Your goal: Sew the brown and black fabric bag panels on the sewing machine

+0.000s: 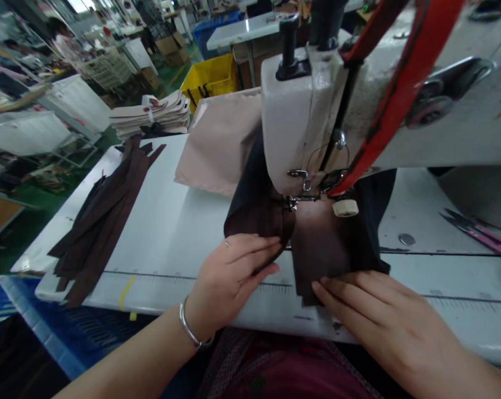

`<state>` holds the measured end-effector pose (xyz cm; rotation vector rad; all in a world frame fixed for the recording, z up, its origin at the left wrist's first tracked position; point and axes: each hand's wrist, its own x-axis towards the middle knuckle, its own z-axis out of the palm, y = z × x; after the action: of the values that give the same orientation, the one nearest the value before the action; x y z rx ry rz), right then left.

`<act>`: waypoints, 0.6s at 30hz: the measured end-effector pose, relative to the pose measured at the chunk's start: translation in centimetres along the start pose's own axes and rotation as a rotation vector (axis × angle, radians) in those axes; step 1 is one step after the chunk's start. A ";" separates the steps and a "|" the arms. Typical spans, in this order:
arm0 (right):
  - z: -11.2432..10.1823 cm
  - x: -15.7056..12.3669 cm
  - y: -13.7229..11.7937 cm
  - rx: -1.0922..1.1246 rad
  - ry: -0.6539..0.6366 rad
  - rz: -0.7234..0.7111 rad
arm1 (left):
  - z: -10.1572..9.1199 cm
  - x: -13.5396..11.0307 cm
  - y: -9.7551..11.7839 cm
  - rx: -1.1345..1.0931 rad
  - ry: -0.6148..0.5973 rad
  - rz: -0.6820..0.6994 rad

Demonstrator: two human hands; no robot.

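A dark brown piece of fabric (321, 244) lies under the head of a sewing machine (304, 122), part of it curled up left of the presser foot (292, 203). My left hand (229, 274), with a silver bangle at the wrist, pinches the curled part's edge between thumb and fingers just in front of the foot. On the right, my right hand (371, 302) grips the fabric's near corner, fingers together and pressed down at the table's front edge. Its thumb is hidden. The needle tip is too small to make out.
Dark fabric strips (109, 216) lie on the left of the sewing table (163, 221). Behind are a beige panel (221, 144) and a stack of pieces (151, 113). Scissors (479, 230) rest at right; a red strap (400, 94) crosses the machine. A blue crate (38, 327) stands lower left.
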<state>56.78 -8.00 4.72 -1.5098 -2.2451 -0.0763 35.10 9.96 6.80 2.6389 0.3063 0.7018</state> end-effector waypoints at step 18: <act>0.8 -0.2 -1.3 0.079 0.046 0.001 | 2.0 -1.0 2.4 0.197 -0.187 0.286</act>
<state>55.45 -8.46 4.15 -1.4535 -2.1846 -0.0213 35.55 6.83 5.77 2.9455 -0.0605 0.5259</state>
